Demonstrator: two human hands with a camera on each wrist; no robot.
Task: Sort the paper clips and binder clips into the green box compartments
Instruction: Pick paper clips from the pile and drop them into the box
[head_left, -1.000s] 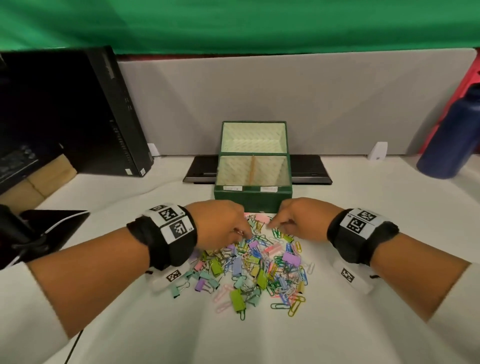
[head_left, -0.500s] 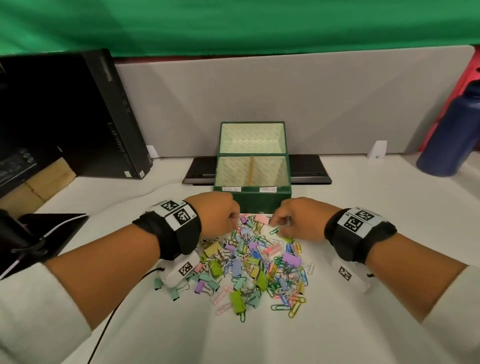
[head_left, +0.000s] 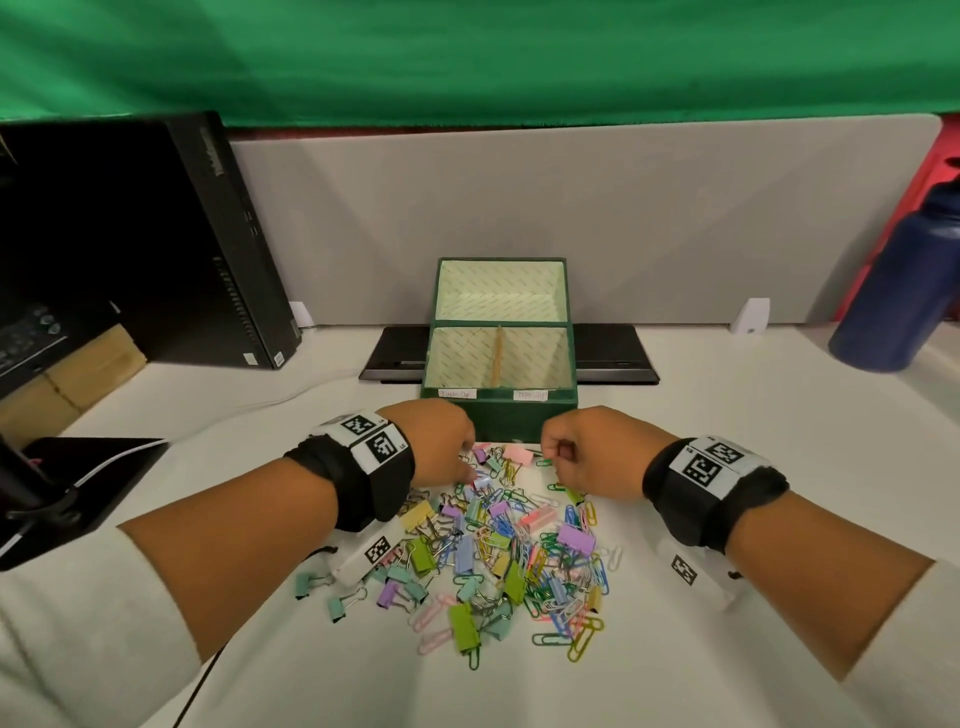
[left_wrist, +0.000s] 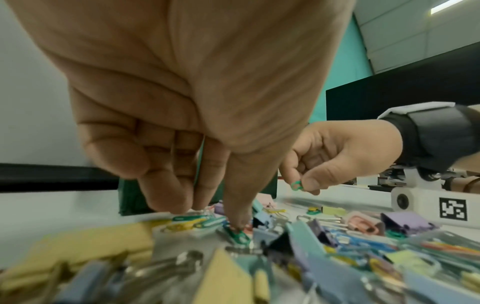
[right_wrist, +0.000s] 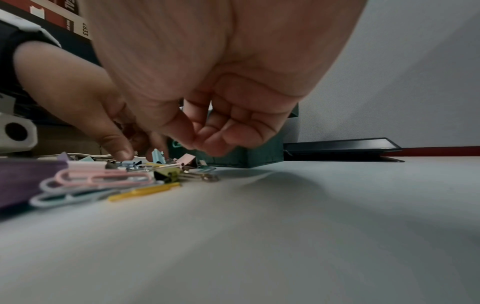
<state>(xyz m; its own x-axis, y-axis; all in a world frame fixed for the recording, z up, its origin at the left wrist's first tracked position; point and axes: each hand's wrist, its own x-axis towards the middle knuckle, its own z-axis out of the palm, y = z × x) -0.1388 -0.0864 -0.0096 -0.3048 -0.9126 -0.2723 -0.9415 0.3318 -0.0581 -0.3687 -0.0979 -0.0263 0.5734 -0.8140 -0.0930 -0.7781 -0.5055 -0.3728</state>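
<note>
The open green box (head_left: 498, 410) stands behind a heap of coloured paper clips and binder clips (head_left: 498, 545). A wooden divider (head_left: 500, 358) splits its front part into two labelled compartments, and both look empty. My left hand (head_left: 470, 473) reaches down into the far edge of the heap. In the left wrist view its thumb tip presses a green paper clip (left_wrist: 237, 234), the fingers (left_wrist: 179, 203) touch the clips beside it, and nothing is lifted. My right hand (head_left: 553, 457) hovers just right of it and pinches a small green paper clip (left_wrist: 296, 185) between thumb and forefinger.
A black computer case (head_left: 208, 249) stands at the back left and a dark blue bottle (head_left: 904, 291) at the back right. A flat black device (head_left: 613, 353) lies behind the box, against the grey partition (head_left: 519, 197). A black stand with a white cable (head_left: 78, 467) sits at the left.
My left hand rose a little, then dipped back into the far edge of the heap. My right hand stayed at the heap's far right edge, fingers pinched.
</note>
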